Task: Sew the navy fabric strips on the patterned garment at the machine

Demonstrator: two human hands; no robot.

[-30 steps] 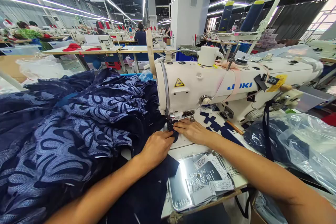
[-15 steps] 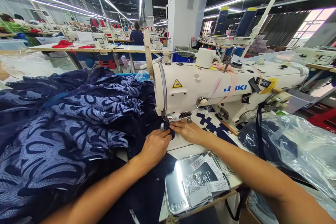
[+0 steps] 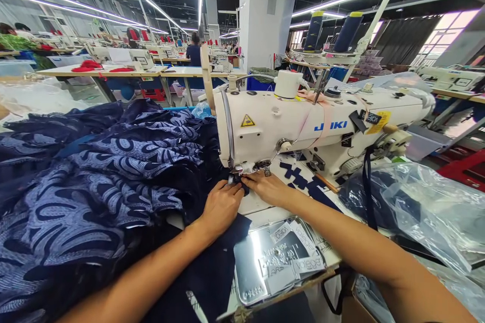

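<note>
Under the head of a white sewing machine (image 3: 250,111), my hands are close together at the presser foot. My left hand (image 3: 222,207) has its fingers bent over dark navy fabric (image 3: 215,267), just in front of the needle area. My right hand (image 3: 267,189) comes in from the other side, its fingertips pressed together on the same fabric beside the foot. The cloth between the fingertips is mostly hidden. A large heap of navy fabric with pale blue swirling patterns (image 3: 76,217) lies left of the machine.
In front of the machine lies a shiny metal tray (image 3: 246,267) with several printed labels (image 3: 308,264). Small navy fabric pieces (image 3: 299,180) rest on the machine bed, near a wooden-handled tool (image 3: 326,183). Clear plastic bags (image 3: 413,197) sit at right. Further workstations (image 3: 125,68) stand behind.
The camera view has shifted slightly, so the machine appears a little further left. Both hands remain at the presser foot on the navy fabric, with hardly any visible movement.
</note>
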